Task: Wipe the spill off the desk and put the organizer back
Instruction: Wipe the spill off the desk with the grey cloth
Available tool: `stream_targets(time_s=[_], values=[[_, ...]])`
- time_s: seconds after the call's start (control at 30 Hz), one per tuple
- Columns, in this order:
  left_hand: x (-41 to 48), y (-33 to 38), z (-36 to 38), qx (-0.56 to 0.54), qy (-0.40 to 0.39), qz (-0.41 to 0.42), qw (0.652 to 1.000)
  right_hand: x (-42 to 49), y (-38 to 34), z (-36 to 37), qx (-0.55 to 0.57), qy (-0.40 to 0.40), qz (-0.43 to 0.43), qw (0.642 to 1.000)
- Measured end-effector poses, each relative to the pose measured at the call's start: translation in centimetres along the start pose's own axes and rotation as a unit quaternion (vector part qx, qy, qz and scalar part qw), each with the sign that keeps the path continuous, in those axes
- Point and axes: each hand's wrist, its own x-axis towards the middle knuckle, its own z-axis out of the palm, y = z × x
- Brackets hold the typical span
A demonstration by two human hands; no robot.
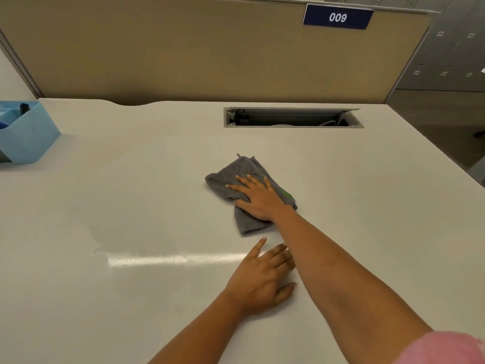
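A crumpled grey cloth (245, 168) lies in the middle of the white desk (131, 206). My right hand (258, 197) presses flat on the cloth with straight, spread fingers. My left hand (265, 279) rests flat on the bare desk just in front of the cloth, its fingers partly tucked under my right forearm. A light blue organizer (29, 135) with dark items inside stands at the desk's far left edge, partly cut off by the frame. No spill is clearly visible on the glossy surface.
An open cable tray slot (292, 118) is set into the desk at the back right. A tan partition (183, 48) with a blue "009" sign (338, 17) runs along the back. The desk's right edge drops off to the floor.
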Motion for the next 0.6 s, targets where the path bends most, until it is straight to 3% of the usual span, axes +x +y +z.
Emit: stream_targets(time_s=[0.17,0.33,0.43,0.6], values=[[-0.2,0.0,0.1,0.005,0.0,-0.021,1.0,-2.7,2.2,0.1,0.028,0.05,0.052,0.997],[-0.3,0.0,0.6,-0.081,-0.026,-0.032,0.996,-6.1,5.4,-0.3,0.025,0.11,0.175,0.978],[-0.1,-0.1,0.9,-0.071,-0.03,-0.029,0.997,-7.6,6.0,0.0,0.023,0.145,0.269,0.952],[-0.2,0.0,1.0,-0.058,-0.023,-0.022,0.998,-8.5,4.7,1.2,0.038,0.196,0.433,0.879]])
